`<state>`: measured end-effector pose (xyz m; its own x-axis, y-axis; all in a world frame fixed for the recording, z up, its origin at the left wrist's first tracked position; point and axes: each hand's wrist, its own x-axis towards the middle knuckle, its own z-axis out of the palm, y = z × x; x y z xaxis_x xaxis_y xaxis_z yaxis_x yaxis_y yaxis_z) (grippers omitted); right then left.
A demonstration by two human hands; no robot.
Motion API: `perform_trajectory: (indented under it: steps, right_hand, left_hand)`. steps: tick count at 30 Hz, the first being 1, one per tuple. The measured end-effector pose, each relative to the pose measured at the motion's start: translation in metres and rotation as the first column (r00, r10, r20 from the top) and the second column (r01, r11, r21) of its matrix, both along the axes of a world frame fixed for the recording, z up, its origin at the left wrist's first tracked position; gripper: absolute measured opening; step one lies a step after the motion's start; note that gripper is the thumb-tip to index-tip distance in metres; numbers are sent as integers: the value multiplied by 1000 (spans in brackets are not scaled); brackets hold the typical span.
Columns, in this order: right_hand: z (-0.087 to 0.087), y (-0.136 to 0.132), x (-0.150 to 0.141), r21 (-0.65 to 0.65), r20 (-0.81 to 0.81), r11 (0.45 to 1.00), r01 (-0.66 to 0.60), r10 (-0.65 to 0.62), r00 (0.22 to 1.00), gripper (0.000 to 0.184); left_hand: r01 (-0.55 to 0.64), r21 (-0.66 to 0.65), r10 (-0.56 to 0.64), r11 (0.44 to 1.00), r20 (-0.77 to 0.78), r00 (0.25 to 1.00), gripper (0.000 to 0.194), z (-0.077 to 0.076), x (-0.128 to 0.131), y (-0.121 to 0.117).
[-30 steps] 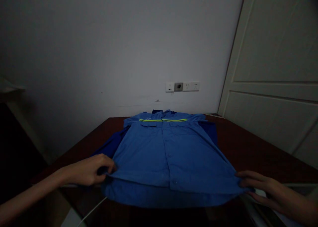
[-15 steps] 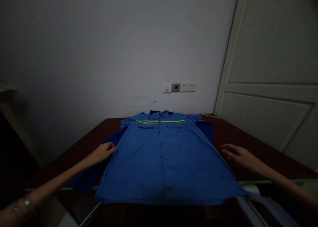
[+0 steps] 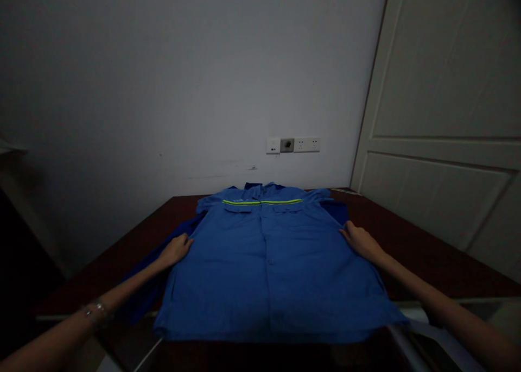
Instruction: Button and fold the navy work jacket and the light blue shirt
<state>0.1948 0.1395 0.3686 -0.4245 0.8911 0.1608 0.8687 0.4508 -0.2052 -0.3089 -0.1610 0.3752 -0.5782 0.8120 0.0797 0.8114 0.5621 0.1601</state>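
A light-blue short-sleeved work shirt (image 3: pixel 232 269) lies front up, collar away from me, with a yellow-green stripe across the chest and its hem over the near table edge. My left hand (image 3: pixel 177 249) is closed on its left side edge, fingers pinched at the fabric. On the opposite side edge, my right hand (image 3: pixel 361 240) is likewise closed on the shirt. Darker blue cloth (image 3: pixel 144 296) shows from under the shirt at the left and beside the right sleeve; most of it is hidden.
The dark red table (image 3: pixel 407 252) meets a pale wall with a row of sockets (image 3: pixel 300 145). A white panelled door (image 3: pixel 439 187) stands at the right. Below the near edge at the right are some pale items (image 3: pixel 442 339), blurred.
My right hand has moved left and inward from beside the shirt and closed on its right edge. My left hand has shifted slightly and now grips the left edge.
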Motion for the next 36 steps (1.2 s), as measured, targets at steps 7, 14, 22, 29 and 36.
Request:
perform_trajectory:
  steps: [7, 14, 22, 29, 36]
  right_hand:
    - [-8, -16, 24, -23, -129, 999, -23, 20, 991, 42]
    - [-11, -72, 63, -86, -255, 988, -131, 105, 961, 47]
    - [-31, -95, 80, -105, -336, 969, -225, 179, 925, 42]
    - [-18, -100, 82, 63, -171, 983, -174, 182, 968, 44]
    - [38, -123, 1, 229, 22, 863, -450, 458, 889, 45]
  left_hand:
    - [31, -36, -32, 999, -17, 999, 33, 5, 13, -13]
    - [22, -58, -16, 998, 108, 994, 46, 19, 39, -47]
    - [81, -159, -71, 984, 66, 995, 29, 21, 67, -73]
    - [24, -247, -94, 969, -277, 956, 34, 35, 82, -82]
    - [754, -213, -774, 621, -315, 549, 52, 41, 174, -61]
